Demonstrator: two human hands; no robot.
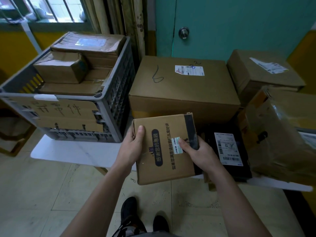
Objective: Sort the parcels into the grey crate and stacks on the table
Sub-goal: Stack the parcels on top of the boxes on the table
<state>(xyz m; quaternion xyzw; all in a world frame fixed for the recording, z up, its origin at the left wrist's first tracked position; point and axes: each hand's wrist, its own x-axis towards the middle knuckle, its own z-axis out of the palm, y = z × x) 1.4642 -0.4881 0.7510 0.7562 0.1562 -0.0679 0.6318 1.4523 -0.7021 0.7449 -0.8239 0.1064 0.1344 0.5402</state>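
I hold a flat brown cardboard parcel with printed dark text and a small label in front of me, over the table's front edge. My left hand grips its left side, thumb on top. My right hand grips its right edge, thumb on the label. The grey crate stands at the left of the white table and holds several brown parcels. A large brown box marked "6" sits behind the held parcel.
A black parcel with a white label lies to the right of my hands. A tape-wrapped parcel sits at the far right, another brown box behind it. A teal door stands behind the table. My shoes are on the tiled floor.
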